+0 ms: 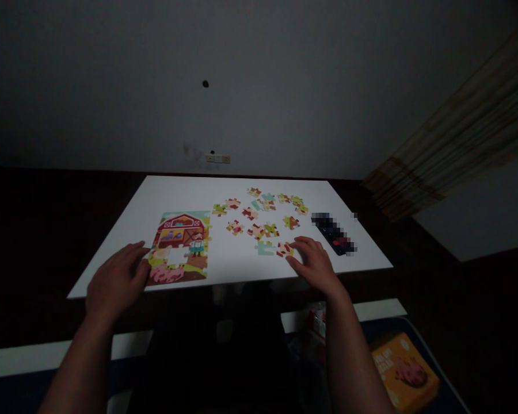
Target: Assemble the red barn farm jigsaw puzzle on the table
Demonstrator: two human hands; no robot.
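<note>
A farm jigsaw puzzle with a red barn lies mostly assembled on the left of the white table, with a white gap low in its middle. My left hand rests by its left edge, fingers loosely bent, thumb apart, holding nothing. Right of centre, my right hand has its thumb and fingertips around a pink and brown-spotted puzzle piece lying at the tabletop. Touching or close to that piece is a pale teal piece. Several loose puzzle pieces are scattered farther back.
A dark, partly pixelated phone-like object lies on the right of the white table. Below the table's front edge, an orange box sits at lower right. Behind stand a grey wall and a curtain.
</note>
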